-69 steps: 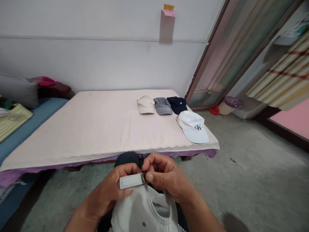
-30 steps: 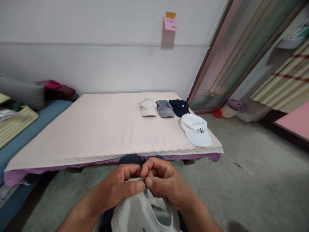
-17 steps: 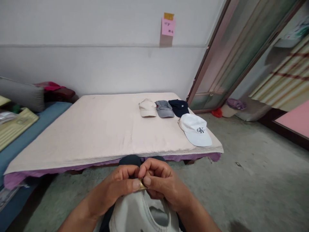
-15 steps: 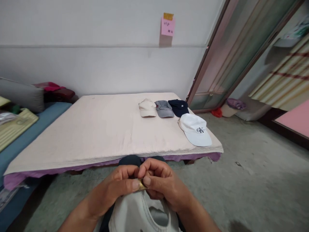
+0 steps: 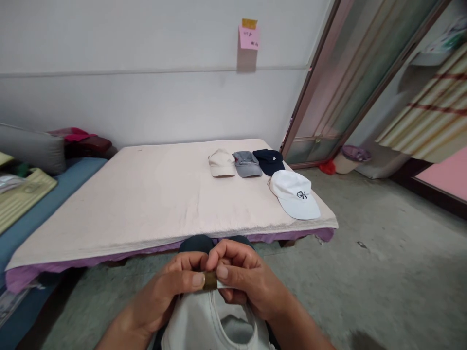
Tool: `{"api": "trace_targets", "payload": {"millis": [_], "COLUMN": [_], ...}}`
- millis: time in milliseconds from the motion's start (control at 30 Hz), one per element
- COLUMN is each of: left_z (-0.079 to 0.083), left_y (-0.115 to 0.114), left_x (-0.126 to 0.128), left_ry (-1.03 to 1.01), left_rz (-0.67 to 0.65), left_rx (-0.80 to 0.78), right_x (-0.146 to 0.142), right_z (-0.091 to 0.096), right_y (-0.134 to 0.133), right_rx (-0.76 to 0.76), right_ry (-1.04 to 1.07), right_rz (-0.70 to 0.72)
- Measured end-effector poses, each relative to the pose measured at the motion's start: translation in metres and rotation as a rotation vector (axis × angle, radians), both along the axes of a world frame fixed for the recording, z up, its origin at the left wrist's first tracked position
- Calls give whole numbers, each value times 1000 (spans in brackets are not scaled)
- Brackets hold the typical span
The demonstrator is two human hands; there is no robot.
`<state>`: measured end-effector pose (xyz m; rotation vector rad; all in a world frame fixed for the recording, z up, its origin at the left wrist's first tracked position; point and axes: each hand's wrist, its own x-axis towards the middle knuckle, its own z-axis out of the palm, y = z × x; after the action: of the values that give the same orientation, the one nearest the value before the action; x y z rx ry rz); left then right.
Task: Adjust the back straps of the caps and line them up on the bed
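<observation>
A whitish cap (image 5: 191, 321) lies over my lap with the arched opening at its back facing up. Across that opening, its strap carries a brass-coloured buckle (image 5: 210, 281). My left hand (image 5: 178, 284) pinches the strap at the buckle's left edge, thumb on top. Just to the right of the buckle, my right hand (image 5: 242, 272) is closed on the strap, with a short white piece showing by the thumb. The fingertips of both hands nearly meet above the buckle. The cap's front is out of sight.
A low bed (image 5: 146, 194) stands ahead. On its right side lie a cream cap (image 5: 222, 163), a grey cap (image 5: 248, 164), a navy cap (image 5: 269, 160) and a white cap with black letters (image 5: 295, 194). A pink note (image 5: 249, 37) hangs on the wall.
My left thumb has slid a little left, and more of the buckle shows, turned flatter. A bit of white strap now appears beside my right thumb.
</observation>
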<state>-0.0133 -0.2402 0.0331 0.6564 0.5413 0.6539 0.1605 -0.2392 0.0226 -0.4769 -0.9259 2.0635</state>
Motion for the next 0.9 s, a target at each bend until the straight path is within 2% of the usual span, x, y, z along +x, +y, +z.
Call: {"api": "trace_targets", "payload": {"millis": [333,567,633,800,900], "left_z": [-3,-8,-9,-11,-7], "left_y": [-4,-2,-1,2,7], "left_x": [-4,-3,-4,-9,-12], "left_ry": [6,6,37,185,224], "left_rz": [34,47,44,148,62], "left_rx": [3,-50,-53,-30,10], "right_x": [-6,-6,-5,-3,-2], "right_z": [-2,-4,-4,-4,-3], "right_y": [0,1,2,6,8], "right_rx": [-9,-27,-26,-28,-34], "right_ry": [19,44,53,70,47], "right_rz": [-17,-23,-45,-71,-94]}}
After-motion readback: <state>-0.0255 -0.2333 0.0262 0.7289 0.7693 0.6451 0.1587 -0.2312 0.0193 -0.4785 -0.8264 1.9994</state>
